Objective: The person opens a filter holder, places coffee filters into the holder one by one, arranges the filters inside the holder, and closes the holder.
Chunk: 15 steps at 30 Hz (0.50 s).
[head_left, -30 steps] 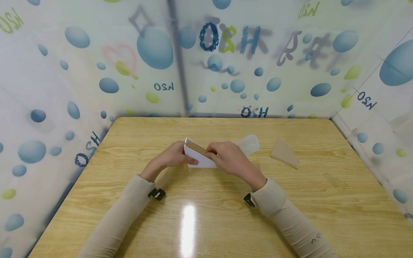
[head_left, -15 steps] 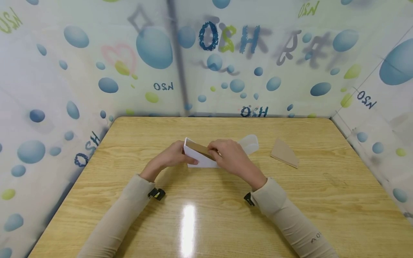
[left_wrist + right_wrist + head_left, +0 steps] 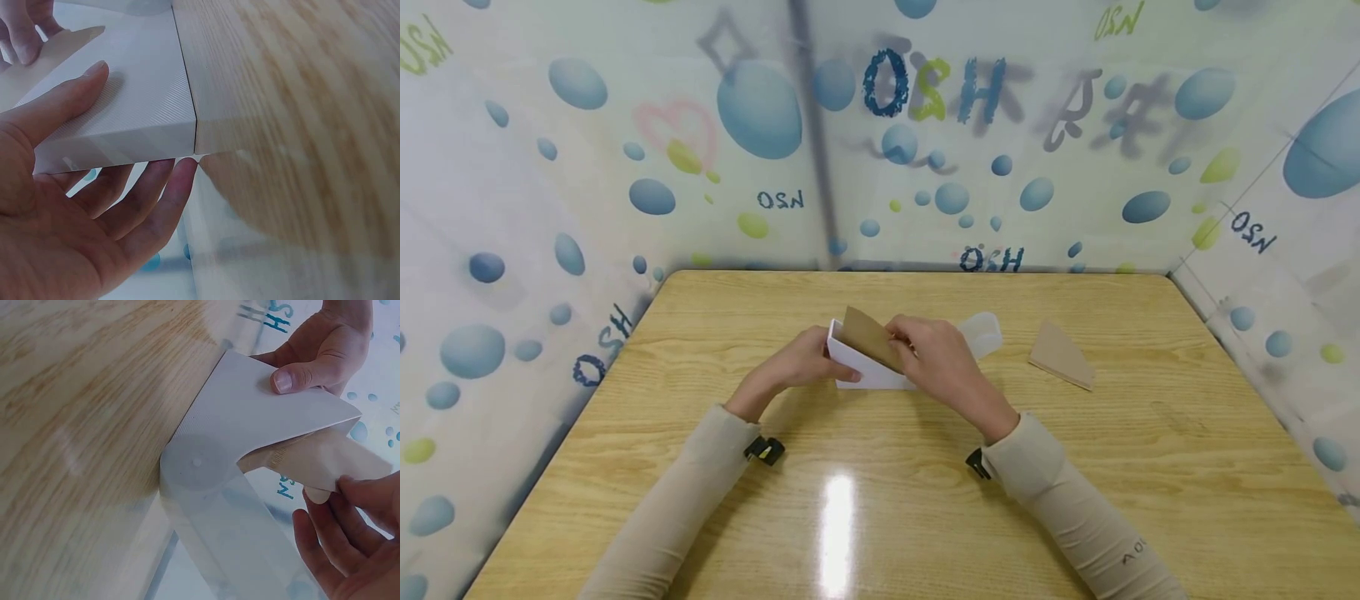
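A white box [image 3: 872,377] with a slanted open top stands on the table, its translucent lid [image 3: 982,335] swung out to the right. My left hand [image 3: 807,358] grips the box's left end, thumb on the near face; the other fingers show behind the end wall in the left wrist view. Brown paper coffee filters [image 3: 868,333] poke up through the opening, their left corner above the rim. My right hand [image 3: 936,358] pinches them by the right side, thumb [image 3: 369,490] on the paper in the right wrist view. How many it holds, I cannot tell.
Another small stack of brown paper filters [image 3: 1062,358] lies flat on the wooden table [image 3: 880,500], right of the box. A patterned wall covering [image 3: 925,183] rises behind the table's back edge.
The filters' left corner has risen from inside the box to above its rim. My right hand has shifted slightly up and right with them. The left hand and box stay put.
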Each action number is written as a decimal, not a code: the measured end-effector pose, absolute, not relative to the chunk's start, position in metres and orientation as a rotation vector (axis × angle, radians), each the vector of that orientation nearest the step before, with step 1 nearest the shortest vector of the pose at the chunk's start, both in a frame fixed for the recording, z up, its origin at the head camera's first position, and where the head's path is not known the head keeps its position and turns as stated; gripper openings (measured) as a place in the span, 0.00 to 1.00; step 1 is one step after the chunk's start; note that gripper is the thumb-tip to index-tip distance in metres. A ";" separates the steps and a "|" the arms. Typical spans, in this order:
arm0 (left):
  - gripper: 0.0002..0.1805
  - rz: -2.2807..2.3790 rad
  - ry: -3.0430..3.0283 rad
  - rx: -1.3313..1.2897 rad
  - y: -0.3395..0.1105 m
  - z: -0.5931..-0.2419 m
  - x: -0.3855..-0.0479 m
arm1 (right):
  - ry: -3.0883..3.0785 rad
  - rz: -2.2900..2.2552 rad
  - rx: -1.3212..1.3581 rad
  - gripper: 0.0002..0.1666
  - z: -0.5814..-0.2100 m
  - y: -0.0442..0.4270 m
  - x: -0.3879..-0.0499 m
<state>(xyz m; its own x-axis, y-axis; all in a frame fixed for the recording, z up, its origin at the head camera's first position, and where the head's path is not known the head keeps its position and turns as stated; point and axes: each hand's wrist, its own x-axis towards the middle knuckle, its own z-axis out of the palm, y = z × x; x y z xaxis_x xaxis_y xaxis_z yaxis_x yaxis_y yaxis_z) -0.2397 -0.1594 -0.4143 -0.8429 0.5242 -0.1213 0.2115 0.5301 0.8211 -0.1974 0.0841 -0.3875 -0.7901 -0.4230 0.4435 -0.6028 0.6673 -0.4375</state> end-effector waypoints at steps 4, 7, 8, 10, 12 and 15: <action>0.24 1.231 2.411 0.610 -0.160 -0.414 -0.240 | -2.565 0.823 0.833 0.04 -0.389 0.084 -0.198; 0.25 1.229 2.411 0.595 -0.159 -0.414 -0.240 | -2.555 0.815 0.830 0.04 -0.389 0.084 -0.198; 0.25 1.225 2.414 0.595 -0.159 -0.414 -0.240 | -2.553 0.810 0.827 0.04 -0.389 0.084 -0.198; 0.24 1.223 2.415 0.592 -0.159 -0.414 -0.240 | -2.551 0.801 0.822 0.04 -0.389 0.084 -0.197; 0.24 1.226 2.414 0.588 -0.159 -0.414 -0.240 | -2.553 0.793 0.822 0.05 -0.389 0.084 -0.197; 0.23 1.225 2.414 0.587 -0.159 -0.415 -0.240 | -2.560 0.778 0.833 0.05 -0.390 0.083 -0.198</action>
